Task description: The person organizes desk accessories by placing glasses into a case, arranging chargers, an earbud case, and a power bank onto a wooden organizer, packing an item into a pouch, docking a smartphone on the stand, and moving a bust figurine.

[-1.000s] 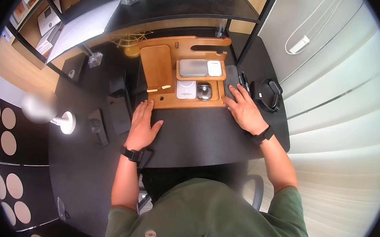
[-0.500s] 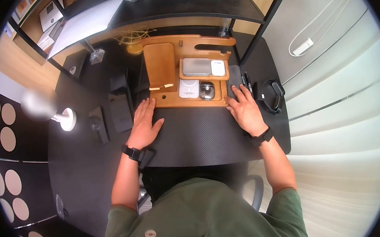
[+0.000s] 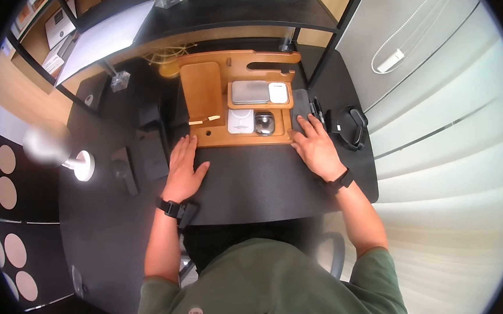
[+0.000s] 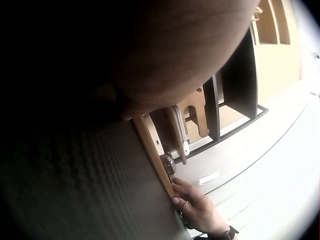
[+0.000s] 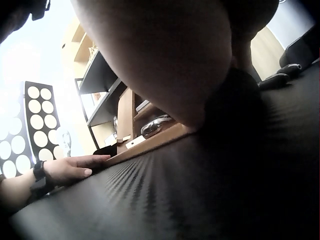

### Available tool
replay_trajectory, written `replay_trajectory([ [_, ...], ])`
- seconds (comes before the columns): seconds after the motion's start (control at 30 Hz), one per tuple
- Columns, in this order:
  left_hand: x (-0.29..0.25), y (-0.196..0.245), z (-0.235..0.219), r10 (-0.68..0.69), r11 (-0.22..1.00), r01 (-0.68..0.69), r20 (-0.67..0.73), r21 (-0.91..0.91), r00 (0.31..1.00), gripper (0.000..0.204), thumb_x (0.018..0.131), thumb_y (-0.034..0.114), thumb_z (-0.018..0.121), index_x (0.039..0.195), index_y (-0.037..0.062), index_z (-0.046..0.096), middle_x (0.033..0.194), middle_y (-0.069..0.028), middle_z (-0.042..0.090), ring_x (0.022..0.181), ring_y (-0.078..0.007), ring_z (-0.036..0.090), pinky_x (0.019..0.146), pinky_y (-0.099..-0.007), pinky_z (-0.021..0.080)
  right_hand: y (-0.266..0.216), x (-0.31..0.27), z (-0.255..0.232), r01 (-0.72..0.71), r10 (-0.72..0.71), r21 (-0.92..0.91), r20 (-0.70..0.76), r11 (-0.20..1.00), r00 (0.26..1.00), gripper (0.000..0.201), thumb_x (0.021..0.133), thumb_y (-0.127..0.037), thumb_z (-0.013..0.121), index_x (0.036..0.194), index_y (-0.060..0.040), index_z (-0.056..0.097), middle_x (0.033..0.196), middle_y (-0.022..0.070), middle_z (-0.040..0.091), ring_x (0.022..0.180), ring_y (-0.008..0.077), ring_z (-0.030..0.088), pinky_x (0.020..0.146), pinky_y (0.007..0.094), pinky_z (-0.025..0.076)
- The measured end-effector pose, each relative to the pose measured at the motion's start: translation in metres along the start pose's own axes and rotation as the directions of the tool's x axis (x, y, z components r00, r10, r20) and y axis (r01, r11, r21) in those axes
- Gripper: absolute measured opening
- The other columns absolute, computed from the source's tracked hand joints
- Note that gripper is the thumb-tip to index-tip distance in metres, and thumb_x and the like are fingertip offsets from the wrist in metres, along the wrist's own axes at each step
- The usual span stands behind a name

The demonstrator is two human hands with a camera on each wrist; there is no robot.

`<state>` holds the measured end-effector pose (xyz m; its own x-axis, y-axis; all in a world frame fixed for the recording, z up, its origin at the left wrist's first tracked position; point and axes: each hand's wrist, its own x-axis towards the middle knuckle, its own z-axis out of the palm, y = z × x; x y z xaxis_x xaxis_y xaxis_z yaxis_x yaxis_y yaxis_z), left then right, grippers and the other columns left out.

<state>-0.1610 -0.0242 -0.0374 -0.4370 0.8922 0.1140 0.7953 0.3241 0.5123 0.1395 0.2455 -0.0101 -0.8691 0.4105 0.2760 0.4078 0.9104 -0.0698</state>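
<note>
wooden organizer tray [image 3: 247, 138] sits on the dark desk mat [image 3: 261, 181] straight ahead of you, its long axis running left to right, with a silver case [image 3: 250, 91], a white charger puck [image 3: 239, 122] and a shiny earbud case [image 3: 264, 123] in its compartments. your right hand [image 3: 316, 149] lies flat with relaxed fingers touching the tray's front right corner, while your left hand [image 3: 184, 167] rests flat on the mat with its fingertips just at the front left corner, gripping nothing. both hands flank the tray's near edge, the right one slightly nearer, with pens [image 3: 316, 110] and a black strap [image 3: 350, 126] just beyond it.
</note>
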Motion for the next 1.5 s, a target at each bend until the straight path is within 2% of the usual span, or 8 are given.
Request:
replay_trajectory([
  [0.13,0.000,-0.002,0.002,0.001,1.000,-0.001,-0.003,-0.003,1.000,0.081,0.102,0.023,0.076,0.171,-0.0001,0.040,0.175,-0.0294,0.040,0.166,-0.0448,0.031,0.136,-0.0501,0.025,0.013,0.000,-0.004,0.008,-0.008,0.115,-0.008,0.993,1.000,0.051,0.097,-0.023,0.082,0.145,-0.0088,0.070,0.161,0.0228,0.058,0.151,0.0455,0.051,0.126,0.0498,0.045],
  [0.2,0.000,-0.002,0.001,-0.001,1.000,0.001,0.000,-0.006,1.000,0.081,0.102,0.023,0.076,0.171,0.0000,0.040,0.175,-0.0292,0.040,0.166,-0.0449,0.031,0.136,-0.0501,0.025,0.024,0.001,-0.017,-0.129,0.194,0.480,-0.089,0.868,0.977,0.059,0.096,-0.022,0.083,0.149,-0.0033,0.064,0.161,0.0276,0.056,0.151,0.0461,0.053,0.127,0.0500,0.044],
  [0.23,0.000,-0.002,0.001,-0.004,1.000,0.004,0.004,-0.008,1.000,0.081,0.102,0.023,0.076,0.170,0.0001,0.041,0.175,-0.0290,0.040,0.166,-0.0449,0.031,0.136,-0.0502,0.025,0.031,0.001,-0.024,-0.185,0.254,0.500,-0.074,0.846,0.964,0.057,0.097,-0.019,0.081,0.148,0.0013,0.064,0.161,0.0315,0.054,0.151,0.0469,0.053,0.127,0.0499,0.044],
  [0.47,-0.001,-0.002,0.002,0.002,1.000,-0.002,-0.004,0.004,1.000,0.081,0.101,0.023,0.077,0.170,0.0009,0.041,0.175,-0.0282,0.041,0.166,-0.0444,0.031,0.136,-0.0501,0.025,0.072,-0.013,-0.017,-0.181,0.157,0.168,0.148,0.969,0.977,0.065,0.090,-0.014,0.081,0.153,-0.0069,0.065,0.162,0.0228,0.058,0.161,0.0469,0.041,0.132,0.0555,0.036],
  [0.7,-0.001,0.003,-0.002,-0.033,0.999,0.032,0.024,0.010,0.999,0.082,0.102,0.020,0.076,0.173,0.0035,0.038,0.177,-0.0269,0.037,0.168,-0.0420,0.028,0.137,-0.0491,0.024,0.070,-0.010,-0.036,-0.194,0.141,0.129,0.334,0.972,0.932,0.078,0.086,-0.010,0.083,0.160,-0.0082,0.059,0.170,0.0229,0.050,0.169,0.0441,0.028,0.137,0.0539,0.030],
  [0.93,-0.001,-0.001,0.002,0.001,1.000,0.000,-0.024,0.015,1.000,0.080,0.100,0.022,0.078,0.170,0.0023,0.043,0.175,-0.0274,0.041,0.166,-0.0441,0.032,0.136,-0.0508,0.026,0.084,-0.010,-0.033,-0.208,0.121,0.220,0.354,0.953,0.927,0.081,0.085,-0.004,0.087,0.161,-0.0078,0.058,0.172,0.0205,0.049,0.170,0.0408,0.026,0.138,0.0534,0.028],
  [1.23,-0.001,-0.001,0.002,0.002,1.000,-0.001,-0.025,0.017,1.000,0.081,0.100,0.021,0.078,0.170,0.0030,0.042,0.175,-0.0269,0.041,0.165,-0.0444,0.032,0.136,-0.0513,0.026,0.083,-0.006,-0.044,-0.163,0.082,0.213,0.344,0.963,0.935,0.075,0.083,-0.001,0.089,0.153,-0.0056,0.064,0.159,0.0155,0.060,0.163,0.0425,0.038,0.135,0.0498,0.035],
  [1.5,-0.001,-0.001,0.003,-0.001,1.000,0.001,-0.022,0.010,1.000,0.081,0.100,0.021,0.078,0.170,0.0032,0.042,0.175,-0.0269,0.041,0.165,-0.0448,0.032,0.136,-0.0517,0.026,0.084,-0.005,-0.039,-0.148,0.074,0.222,0.308,0.964,0.948,0.071,0.084,-0.016,0.093,0.149,-0.0033,0.068,0.146,0.0142,0.070,0.162,0.0436,0.040,0.133,0.0512,0.036],
])
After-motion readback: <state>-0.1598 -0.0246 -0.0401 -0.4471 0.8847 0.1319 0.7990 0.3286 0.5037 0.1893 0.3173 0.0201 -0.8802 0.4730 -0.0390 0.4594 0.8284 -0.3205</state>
